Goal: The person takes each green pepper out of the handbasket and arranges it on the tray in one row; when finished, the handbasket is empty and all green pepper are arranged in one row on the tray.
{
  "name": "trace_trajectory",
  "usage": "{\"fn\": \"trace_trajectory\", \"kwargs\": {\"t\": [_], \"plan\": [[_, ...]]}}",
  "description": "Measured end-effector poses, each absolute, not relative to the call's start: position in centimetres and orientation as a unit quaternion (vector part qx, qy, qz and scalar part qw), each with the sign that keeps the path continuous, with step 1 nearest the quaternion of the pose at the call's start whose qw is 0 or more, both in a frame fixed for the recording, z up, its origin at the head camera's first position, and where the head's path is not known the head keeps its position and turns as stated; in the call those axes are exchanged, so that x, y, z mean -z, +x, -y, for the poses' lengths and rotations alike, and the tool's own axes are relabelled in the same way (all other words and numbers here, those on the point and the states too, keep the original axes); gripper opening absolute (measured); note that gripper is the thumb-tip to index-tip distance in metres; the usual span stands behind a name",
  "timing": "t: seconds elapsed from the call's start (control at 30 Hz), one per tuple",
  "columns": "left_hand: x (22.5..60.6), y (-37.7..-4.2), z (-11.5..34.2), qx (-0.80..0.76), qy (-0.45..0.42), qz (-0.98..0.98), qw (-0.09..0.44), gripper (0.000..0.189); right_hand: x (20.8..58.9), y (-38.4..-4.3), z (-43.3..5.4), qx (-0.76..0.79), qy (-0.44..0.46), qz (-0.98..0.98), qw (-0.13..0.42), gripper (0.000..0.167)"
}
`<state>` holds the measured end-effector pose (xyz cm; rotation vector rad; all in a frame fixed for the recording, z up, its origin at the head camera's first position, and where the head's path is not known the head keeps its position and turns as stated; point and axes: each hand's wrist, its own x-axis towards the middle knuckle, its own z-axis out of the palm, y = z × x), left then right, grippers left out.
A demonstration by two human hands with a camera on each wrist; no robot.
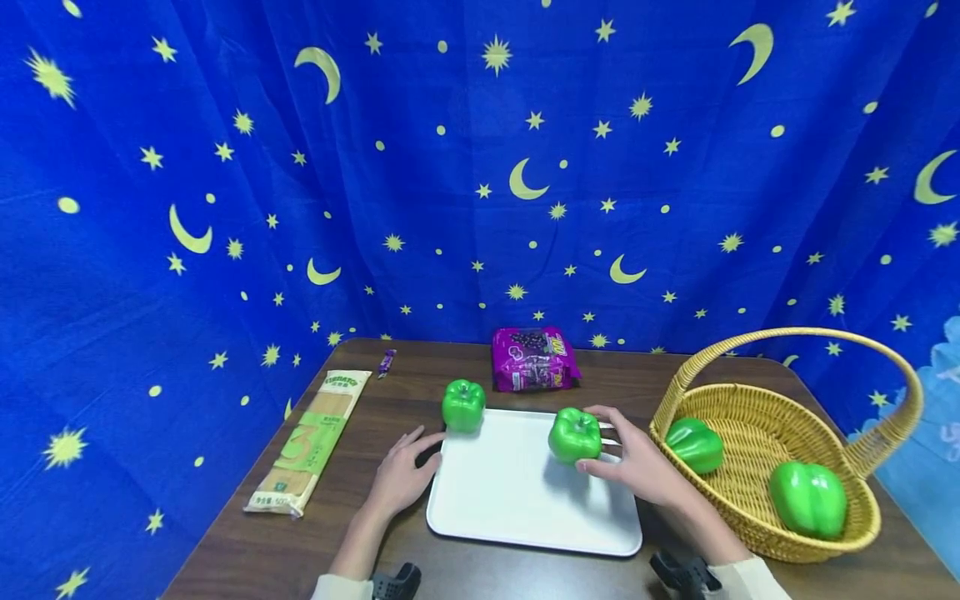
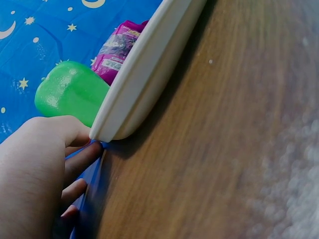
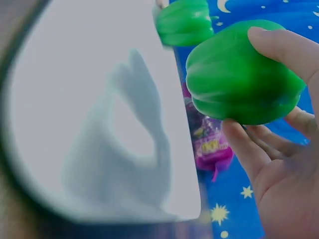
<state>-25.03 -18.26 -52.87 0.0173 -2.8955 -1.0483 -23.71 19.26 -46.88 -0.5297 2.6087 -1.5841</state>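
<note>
My right hand (image 1: 635,457) holds a green bell pepper (image 1: 574,435) between thumb and fingers, over the right half of a white tray (image 1: 517,500). In the right wrist view, the held pepper (image 3: 239,74) is off the tray, and a hand-shaped shadow falls on the white surface. A second green bell pepper (image 1: 463,405) sits at the tray's far left corner. Beside the tray's left edge rests my left hand (image 1: 405,477), its fingers loosely extended. The left wrist view has the fingertips touching the tray's rim (image 2: 124,94).
At the right stands a wicker basket (image 1: 750,400) with a tall handle, holding two green bell peppers. Behind the tray lies a purple snack bag (image 1: 532,358). A noodle packet (image 1: 311,442) and a small purple wrapped candy (image 1: 386,363) lie on the left of the wooden table (image 1: 420,367).
</note>
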Motion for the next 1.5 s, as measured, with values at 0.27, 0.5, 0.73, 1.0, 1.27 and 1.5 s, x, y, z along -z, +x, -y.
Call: {"fn": "trace_trajectory", "kwargs": {"t": [0.27, 0.5, 0.73, 1.0, 1.27, 1.5], "plan": [[53.2, -25.1, 18.0, 0.341, 0.005, 0.940, 0.029, 0.033, 46.6, -26.3, -17.8, 0.506, -0.202, -0.838, 0.015, 0.082], [53.1, -25.2, 18.3, 0.337, 0.006, 0.941, 0.033, 0.033, 46.6, -28.0, -16.3, 0.503, -0.215, -0.837, 0.028, 0.084], [53.0, -25.0, 18.5, 0.334, -0.001, 0.942, 0.038, 0.033, 47.0, -29.3, -14.7, 0.480, -0.203, -0.853, 0.029, 0.087], [52.7, -24.8, 18.5, 0.337, -0.024, 0.940, 0.049, 0.033, 47.6, -30.3, -13.2, 0.467, -0.187, -0.864, 0.020, 0.086], [52.6, -24.9, 18.4, 0.343, -0.021, 0.938, 0.043, 0.033, 47.9, -30.8, -11.7, 0.474, -0.200, -0.857, 0.017, 0.085], [52.7, -24.9, 18.3, 0.341, -0.019, 0.939, 0.039, 0.033, 48.2, -31.2, -10.8, 0.466, -0.194, -0.863, 0.023, 0.086]]}}
